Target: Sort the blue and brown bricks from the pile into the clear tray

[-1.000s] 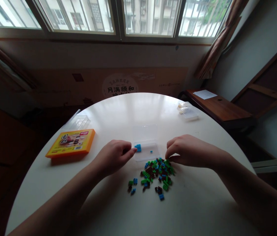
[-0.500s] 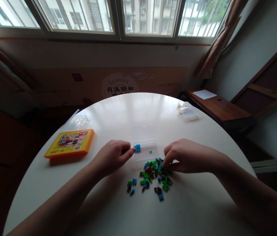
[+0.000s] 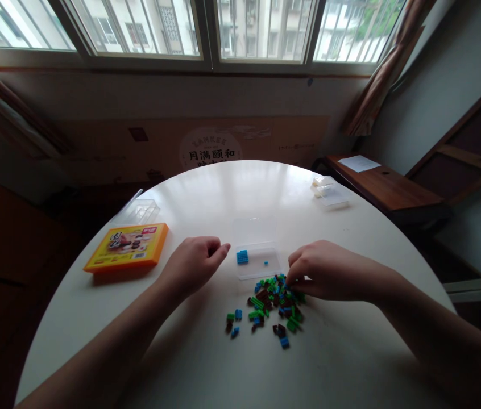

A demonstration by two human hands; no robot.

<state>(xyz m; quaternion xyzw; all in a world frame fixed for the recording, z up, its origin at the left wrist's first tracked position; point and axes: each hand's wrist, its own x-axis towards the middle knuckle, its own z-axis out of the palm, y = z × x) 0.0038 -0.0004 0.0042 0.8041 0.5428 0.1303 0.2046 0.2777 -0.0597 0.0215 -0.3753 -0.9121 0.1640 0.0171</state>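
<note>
Head: right hand (image 3: 330,272) amid bricks (image 3: 272,304)

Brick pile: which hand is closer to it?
Right. The right hand touches the brick pile at its far right edge; the left hand is off to the pile's left, apart, beside the clear case.

Brick pile (image 3: 272,301), open box (image 3: 273,257), table (image 3: 223,187) ctr

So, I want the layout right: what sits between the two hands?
In the head view, an open clear case with a blue block inside lies between the left hand and right hand; the brick pile lies nearer.
</note>
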